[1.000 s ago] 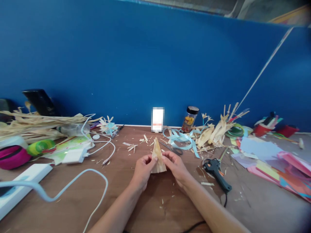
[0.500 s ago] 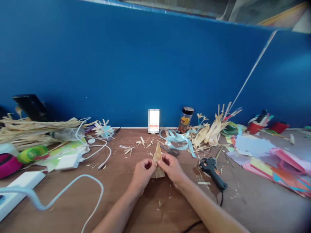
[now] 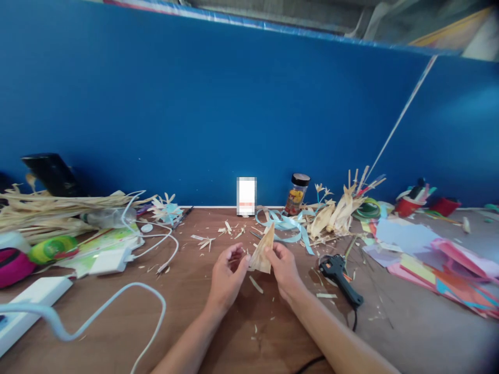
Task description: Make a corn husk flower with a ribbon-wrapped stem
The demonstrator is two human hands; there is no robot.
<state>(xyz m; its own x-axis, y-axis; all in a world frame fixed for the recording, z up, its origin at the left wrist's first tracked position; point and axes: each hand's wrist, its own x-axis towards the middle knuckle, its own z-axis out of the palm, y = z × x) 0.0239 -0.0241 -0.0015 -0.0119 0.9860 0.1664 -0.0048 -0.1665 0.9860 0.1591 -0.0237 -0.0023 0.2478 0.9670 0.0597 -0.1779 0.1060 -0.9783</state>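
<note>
A pale dried corn husk piece (image 3: 263, 253), pointed at the top and wide at the bottom, tilts above the middle of the table. My right hand (image 3: 284, 266) pinches it by its right edge. My left hand (image 3: 229, 274) is at the husk's lower left, thumb apart from the curled fingers; whether the thumb tip touches the husk I cannot tell. A thin husk strip (image 3: 256, 284) shows just below the piece. Behind it, scissors (image 3: 255, 235) are mostly hidden.
A glue gun (image 3: 340, 278) lies right of my hands, its cord trailing forward. Light blue ribbon (image 3: 286, 226), a black-lidded jar (image 3: 297, 195) and bundled husks (image 3: 339, 215) are behind. Coloured paper (image 3: 409, 239) lies right. White cables (image 3: 161, 306), a power strip (image 3: 35, 306) and a husk flower (image 3: 166, 208) are left.
The husk piece has swung right and tilted, now in my right hand's pinch. My left hand's fingers have come off it and spread. A thin strip has come into view below.
</note>
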